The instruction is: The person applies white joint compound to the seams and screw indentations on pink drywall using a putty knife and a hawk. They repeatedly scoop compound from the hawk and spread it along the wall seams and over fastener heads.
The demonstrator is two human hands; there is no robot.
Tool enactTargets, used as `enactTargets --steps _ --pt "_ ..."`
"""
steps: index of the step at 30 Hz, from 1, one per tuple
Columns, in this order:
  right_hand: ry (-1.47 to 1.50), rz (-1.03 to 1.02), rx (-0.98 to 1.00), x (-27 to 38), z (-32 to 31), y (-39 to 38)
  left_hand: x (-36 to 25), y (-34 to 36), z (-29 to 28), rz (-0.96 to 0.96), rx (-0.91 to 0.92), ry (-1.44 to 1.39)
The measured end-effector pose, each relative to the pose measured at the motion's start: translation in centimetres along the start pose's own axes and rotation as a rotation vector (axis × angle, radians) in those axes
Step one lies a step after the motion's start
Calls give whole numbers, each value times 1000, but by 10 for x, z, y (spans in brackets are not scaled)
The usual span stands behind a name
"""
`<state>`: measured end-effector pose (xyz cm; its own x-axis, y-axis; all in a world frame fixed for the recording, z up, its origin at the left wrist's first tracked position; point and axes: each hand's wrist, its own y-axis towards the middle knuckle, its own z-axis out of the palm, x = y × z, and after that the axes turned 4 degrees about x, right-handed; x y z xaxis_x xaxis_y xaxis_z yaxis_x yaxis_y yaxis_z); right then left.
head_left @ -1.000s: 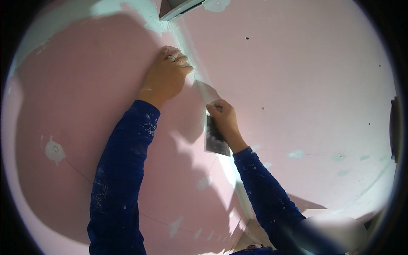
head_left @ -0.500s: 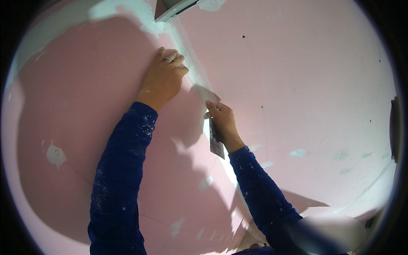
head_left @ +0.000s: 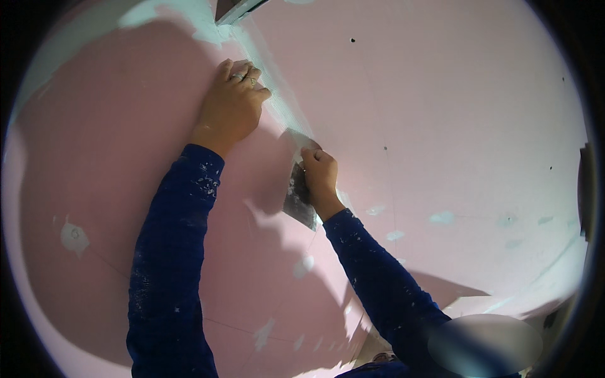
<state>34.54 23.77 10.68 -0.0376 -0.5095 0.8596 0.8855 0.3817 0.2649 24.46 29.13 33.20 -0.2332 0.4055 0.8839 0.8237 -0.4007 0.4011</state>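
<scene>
observation, standing in the room: landmark is the pale, mesh-textured tape seam (head_left: 271, 82), running aslant where two pink boards meet.

left hand (head_left: 232, 108), ringed, in a dark blue sleeve flecked with white (head_left: 170, 246): just left of the seam's upper stretch, over the left pink board (head_left: 126, 120). fingers bent, thumb towards the tape. cannot tell whether the fingertips press on it or pinch anything.

right hand (head_left: 322, 175): lower down, over the seam. closed, gripping a thin, dark grey, four-sided plate with pale smears (head_left: 299, 200), perhaps a metal scraper blade. the plate slants down out of the fist, its lower part left of the seam. cannot tell if its edge touches board, nor if the thumb and fingertips also pinch tape.

surroundings: a lumpy whitish filler patch (head_left: 75, 237) lies well left of the seam; a small dark hole (head_left: 352, 40) sits right of it, in the right pink board (head_left: 466, 132).

step in hand, my judgement: fitting or smoothing tape along the seam. the next move would call for the left fingers steadying the upper tape, and for the right hand keeping the plate's corners off the mesh, or turning its edge flat for a stroke.
</scene>
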Motion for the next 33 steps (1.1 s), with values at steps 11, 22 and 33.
enactTargets --steps 11,22,33 --pt "760 248 392 28 -12 -35 1 -2 2 -6 -6 -97" --pt "1260 218 841 46 -21 -55 0 -1 1 0 -24 -101" --pt "787 337 514 21 -24 -36 -1 3 8 -12 -45 -18"
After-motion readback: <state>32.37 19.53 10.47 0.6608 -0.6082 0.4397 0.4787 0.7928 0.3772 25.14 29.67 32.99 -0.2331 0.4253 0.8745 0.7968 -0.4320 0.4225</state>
